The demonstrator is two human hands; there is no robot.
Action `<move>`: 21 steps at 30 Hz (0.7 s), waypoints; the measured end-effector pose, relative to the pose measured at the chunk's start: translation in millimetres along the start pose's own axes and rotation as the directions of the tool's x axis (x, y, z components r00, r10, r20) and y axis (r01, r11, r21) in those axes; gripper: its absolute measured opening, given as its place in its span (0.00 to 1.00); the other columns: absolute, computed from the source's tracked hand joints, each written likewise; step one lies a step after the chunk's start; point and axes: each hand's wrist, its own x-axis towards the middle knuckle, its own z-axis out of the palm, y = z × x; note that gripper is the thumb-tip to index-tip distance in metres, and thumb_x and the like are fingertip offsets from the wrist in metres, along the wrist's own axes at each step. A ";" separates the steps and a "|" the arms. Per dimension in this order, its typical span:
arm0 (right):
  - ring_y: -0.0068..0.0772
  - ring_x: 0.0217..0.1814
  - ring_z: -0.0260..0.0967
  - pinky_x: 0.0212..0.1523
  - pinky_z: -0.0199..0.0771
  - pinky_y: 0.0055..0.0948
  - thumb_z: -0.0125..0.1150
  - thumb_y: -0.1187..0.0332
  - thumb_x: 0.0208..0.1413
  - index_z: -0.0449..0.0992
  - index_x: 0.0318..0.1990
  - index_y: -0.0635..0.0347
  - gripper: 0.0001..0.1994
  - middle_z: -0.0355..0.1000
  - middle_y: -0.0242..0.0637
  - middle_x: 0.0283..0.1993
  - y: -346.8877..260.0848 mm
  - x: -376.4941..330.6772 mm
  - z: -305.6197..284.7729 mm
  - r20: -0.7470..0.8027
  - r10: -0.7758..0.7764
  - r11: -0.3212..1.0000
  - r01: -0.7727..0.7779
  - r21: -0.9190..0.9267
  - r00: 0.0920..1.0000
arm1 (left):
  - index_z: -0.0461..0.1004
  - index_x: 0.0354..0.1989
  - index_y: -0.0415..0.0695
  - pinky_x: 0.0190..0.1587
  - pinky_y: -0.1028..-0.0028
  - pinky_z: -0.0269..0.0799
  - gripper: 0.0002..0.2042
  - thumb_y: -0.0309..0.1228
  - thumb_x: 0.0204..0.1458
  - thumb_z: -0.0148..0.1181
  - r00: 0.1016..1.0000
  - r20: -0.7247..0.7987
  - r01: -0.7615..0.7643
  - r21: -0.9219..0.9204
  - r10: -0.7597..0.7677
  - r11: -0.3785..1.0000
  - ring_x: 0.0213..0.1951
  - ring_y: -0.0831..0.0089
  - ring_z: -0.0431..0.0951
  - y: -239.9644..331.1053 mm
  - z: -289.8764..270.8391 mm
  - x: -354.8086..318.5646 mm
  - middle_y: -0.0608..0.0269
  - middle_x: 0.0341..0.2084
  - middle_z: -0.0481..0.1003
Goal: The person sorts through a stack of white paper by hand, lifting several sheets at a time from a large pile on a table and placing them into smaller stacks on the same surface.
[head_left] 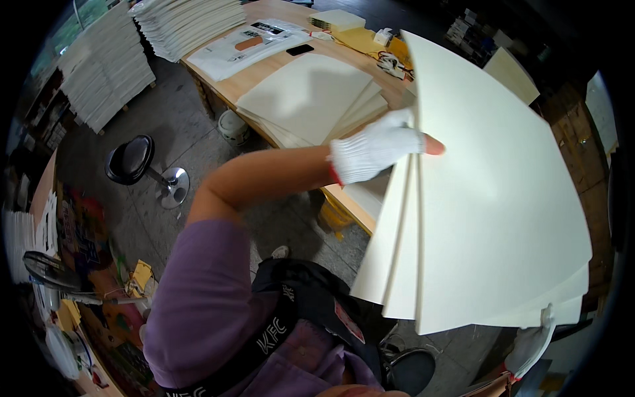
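Several large cream-white boards (496,185), fanned slightly apart, are held up in front of me on the right. My left hand (380,147), in a white knit glove with the thumb tip bare, grips their left edge, thumb over the front face. At the lower right corner, my right hand (532,344), also gloved, holds the bottom edge; most of its fingers are hidden. More cream boards (311,92) lie in a loose, uneven pile on the wooden table (274,16), just beyond my left forearm.
On the table are a white plastic bag (231,49), a black phone (300,49) and gloves (391,65). Tall stacks of white sheets (106,66) stand far left. A black stool (130,159), a white bucket (233,126) and a fan (49,270) are to the left.
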 end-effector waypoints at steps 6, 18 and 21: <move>0.35 0.60 0.68 0.62 0.70 0.36 0.56 0.66 0.65 0.67 0.63 0.68 0.22 0.69 0.43 0.60 -2.2 29.8 123.8 0.178 -0.073 0.979 0.037 0.199 0.981 | 0.72 0.58 0.40 0.55 0.67 0.74 0.15 0.28 0.65 0.52 0.932 0.032 -0.338 0.435 0.361 0.835 0.50 0.67 0.77 -54.7 -166.4 -36.8 0.57 0.45 0.77; 0.25 0.47 0.71 0.50 0.73 0.30 0.67 0.65 0.60 0.65 0.62 0.64 0.26 0.76 0.35 0.47 112.6 -77.7 552.0 0.543 -0.179 0.941 -0.017 0.337 0.820 | 0.63 0.65 0.40 0.56 0.61 0.76 0.24 0.32 0.61 0.56 0.756 -0.558 -0.508 -0.172 0.342 0.844 0.57 0.61 0.75 -119.2 -342.3 -18.9 0.55 0.57 0.72; 0.27 0.45 0.72 0.49 0.74 0.32 0.68 0.62 0.60 0.66 0.60 0.65 0.27 0.76 0.36 0.45 199.9 -56.3 613.6 0.499 -0.069 0.907 -0.153 0.392 0.864 | 0.60 0.68 0.41 0.58 0.59 0.75 0.25 0.29 0.62 0.53 0.718 -0.653 -0.437 -0.155 0.240 0.886 0.59 0.59 0.74 -154.5 -355.8 -1.3 0.54 0.60 0.70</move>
